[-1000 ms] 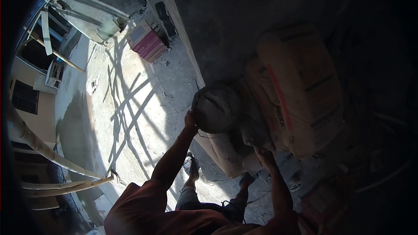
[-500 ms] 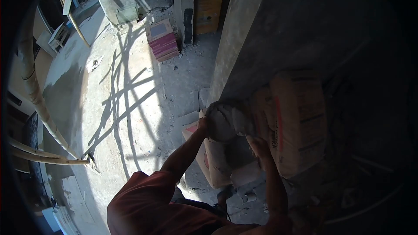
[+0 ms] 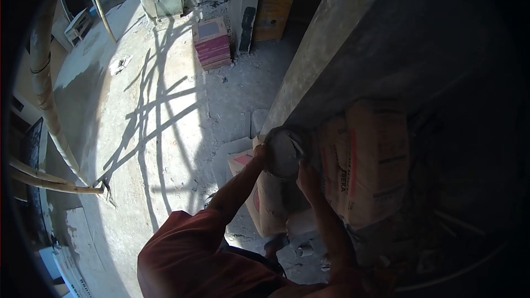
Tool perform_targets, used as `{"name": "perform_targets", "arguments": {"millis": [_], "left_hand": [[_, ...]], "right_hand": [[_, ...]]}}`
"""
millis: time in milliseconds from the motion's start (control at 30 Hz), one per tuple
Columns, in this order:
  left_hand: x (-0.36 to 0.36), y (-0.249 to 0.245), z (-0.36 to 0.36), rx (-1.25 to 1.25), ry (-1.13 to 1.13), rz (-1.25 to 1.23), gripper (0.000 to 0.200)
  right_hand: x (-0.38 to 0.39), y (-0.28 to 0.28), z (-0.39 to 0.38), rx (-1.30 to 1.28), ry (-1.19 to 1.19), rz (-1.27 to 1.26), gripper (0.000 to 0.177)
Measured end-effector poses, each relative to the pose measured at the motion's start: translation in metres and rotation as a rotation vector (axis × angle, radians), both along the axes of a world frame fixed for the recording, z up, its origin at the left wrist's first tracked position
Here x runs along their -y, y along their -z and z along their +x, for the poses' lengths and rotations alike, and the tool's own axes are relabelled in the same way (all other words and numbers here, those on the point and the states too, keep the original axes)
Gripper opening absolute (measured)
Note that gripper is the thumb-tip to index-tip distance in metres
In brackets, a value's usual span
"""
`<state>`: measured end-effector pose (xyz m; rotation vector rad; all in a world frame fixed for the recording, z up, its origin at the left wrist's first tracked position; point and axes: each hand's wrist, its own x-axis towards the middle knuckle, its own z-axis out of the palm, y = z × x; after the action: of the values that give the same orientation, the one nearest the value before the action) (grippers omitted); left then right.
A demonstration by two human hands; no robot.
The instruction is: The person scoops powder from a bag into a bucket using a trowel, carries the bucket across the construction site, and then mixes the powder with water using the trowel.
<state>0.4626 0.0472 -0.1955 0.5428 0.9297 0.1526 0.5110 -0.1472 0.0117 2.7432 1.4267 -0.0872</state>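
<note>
Round grey pan (image 3: 282, 153) sits on top of the cement sacks (image 3: 367, 160), at the foot of a concrete wall (image 3: 331, 49). Left hand (image 3: 258, 155) is curled over its near rim. Right hand (image 3: 308, 179) is closed on the lower rim, just beside the sacks. Both are in deep shadow, so finger detail is unclear.

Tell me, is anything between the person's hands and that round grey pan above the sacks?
Nothing visible. The left hand grips the round grey pan at its left rim, and the right hand touches its lower edge. The cement sacks lie just beside and below it.
</note>
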Motion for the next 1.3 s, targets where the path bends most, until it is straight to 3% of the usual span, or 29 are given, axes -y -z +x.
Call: {"name": "perform_targets", "arguments": {"millis": [133, 200, 300, 400, 467, 567, 733, 800, 833, 900, 1033, 1100, 1167, 1300], "left_hand": [[0.009, -0.013, -0.001, -0.095, -0.032, 0.136, 0.042], [0.008, -0.024, -0.001, -0.249, 0.003, 0.092, 0.052], [0.012, -0.03, -0.002, -0.235, -0.075, 0.133, 0.058], [0.017, -0.044, -0.007, -0.354, -0.033, 0.257, 0.057], [0.012, -0.047, -0.009, -0.35, -0.011, 0.206, 0.061], [0.009, -0.052, -0.019, -0.34, 0.047, 0.149, 0.062], [0.026, -0.09, -0.051, -0.387, 0.174, 0.279, 0.056], [0.042, -0.105, -0.068, -0.398, 0.22, 0.339, 0.054], [0.055, -0.075, -0.071, -0.397, 0.218, 0.343, 0.054], [0.073, 0.001, -0.064, 0.092, 0.162, 0.563, 0.034], [0.093, -0.116, -0.043, 0.322, 0.084, 0.322, 0.016], [0.092, -0.149, -0.023, 0.402, -0.156, -0.016, 0.014], [0.093, -0.176, -0.007, 0.322, -0.229, 0.023, 0.011], [0.083, -0.181, -0.004, 0.325, -0.167, 0.131, 0.007]], "right_hand": [[0.025, -0.059, 0.007, -0.001, -0.021, 0.061, 0.03], [0.032, -0.08, 0.001, 0.003, -0.014, 0.004, 0.029], [0.028, -0.057, -0.006, 0.047, -0.096, 0.024, 0.028], [0.009, 0.015, 0.0, 0.147, -0.124, -0.022, 0.029], [-0.008, 0.04, 0.01, 0.114, -0.092, -0.013, 0.023], [-0.028, 0.042, 0.019, 0.018, -0.02, -0.061, 0.015], [-0.044, 0.029, 0.027, -0.068, -0.003, -0.192, 0.012], [-0.045, 0.031, 0.031, -0.068, -0.003, -0.13, 0.013], [-0.043, 0.039, 0.034, -0.067, -0.004, -0.125, 0.013], [-0.041, 0.059, 0.048, -0.003, -0.063, 0.054, 0.017], [-0.024, 0.031, 0.05, -0.12, -0.035, 0.165, 0.023], [0.003, 0.029, 0.056, -0.286, 0.081, 0.5, 0.031], [0.053, -0.053, 0.033, -0.474, 0.222, 0.571, 0.035], [0.216, -0.027, 0.044, -0.505, 0.306, 0.833, 0.035]]}}
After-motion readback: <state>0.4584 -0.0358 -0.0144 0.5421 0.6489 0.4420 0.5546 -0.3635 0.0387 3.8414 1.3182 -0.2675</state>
